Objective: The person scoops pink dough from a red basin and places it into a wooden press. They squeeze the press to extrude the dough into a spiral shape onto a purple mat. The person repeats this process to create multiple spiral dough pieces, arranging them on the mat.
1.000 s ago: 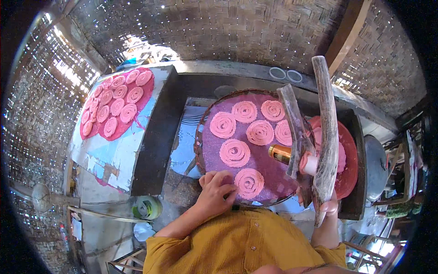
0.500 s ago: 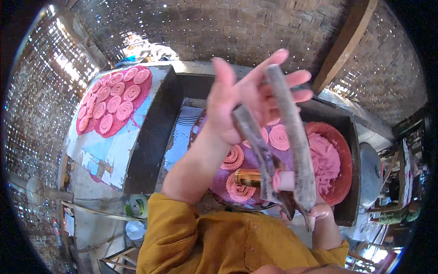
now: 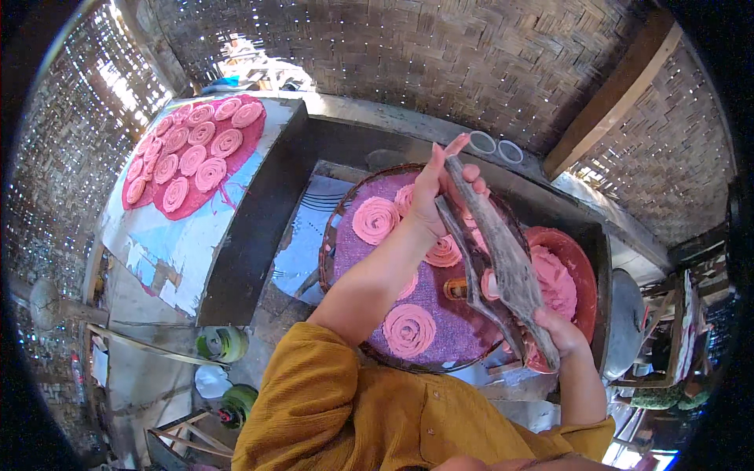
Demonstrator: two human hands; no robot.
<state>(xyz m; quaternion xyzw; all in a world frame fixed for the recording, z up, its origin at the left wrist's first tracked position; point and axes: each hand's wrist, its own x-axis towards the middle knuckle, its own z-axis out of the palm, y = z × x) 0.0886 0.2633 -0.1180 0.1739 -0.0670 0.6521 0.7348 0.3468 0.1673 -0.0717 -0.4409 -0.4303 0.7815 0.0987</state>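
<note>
Both hands are on a hand press with two long, weathered wooden handles and a brass-coloured cylinder between them. At the far end, my left hand is closed around the handles, its index finger pointing along one of them. My right hand grips the near right end. The press slants over a round woven tray lined with purple mesh cloth. Coiled pink dough swirls lie on that cloth, some partly hidden by my left arm and the press.
Beside the press stands a red basin of pink dough. More pink swirls cover a pink cloth on the left tabletop. Two white rings rest on the back ledge. A grey lid is at right, green gas cylinders at lower left.
My left hand, earlier open with fingers spread, has closed around the far handle ends. The press has moved lower and right. Seen from a shifted view, more of the tray now shows.
</note>
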